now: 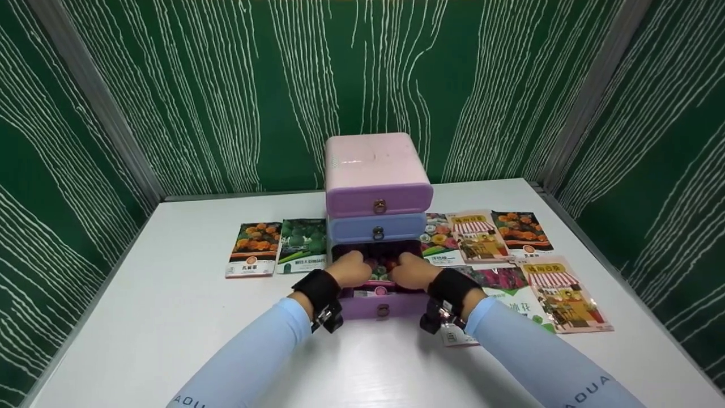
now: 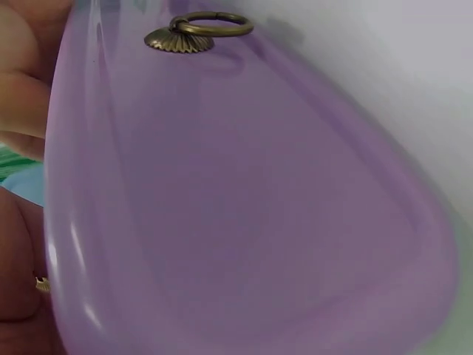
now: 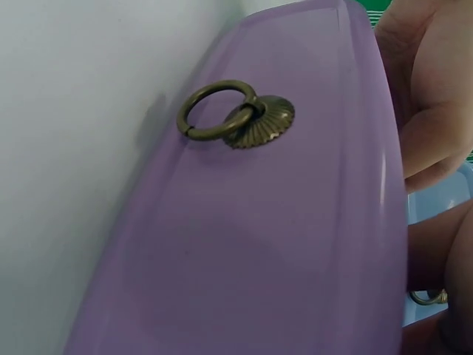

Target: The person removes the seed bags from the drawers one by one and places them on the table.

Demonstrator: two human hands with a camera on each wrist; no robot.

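Note:
A small chest [image 1: 371, 161] with a pink top stands on the table, and its lowest purple drawer [image 1: 357, 306] is pulled out. My left hand [image 1: 352, 270] and right hand [image 1: 414, 272] reach into that drawer from above with curled fingers. Between them they hold a seed packet [image 1: 378, 269] with a red and green picture by its two sides; the fingertips are hidden inside. In the left wrist view the drawer front [image 2: 244, 170] covers most of my fingers. The right wrist view shows its brass ring pull [image 3: 214, 111] hanging beside my right fingers.
Left of the chest lie a marigold packet [image 1: 253, 249] and a green packet [image 1: 303, 245]. Several more packets lie on the right, among them two shopfront packets [image 1: 478, 237] and a white-green packet [image 1: 518, 300] partly under my right forearm. A green patterned wall [image 1: 396, 85] stands behind.

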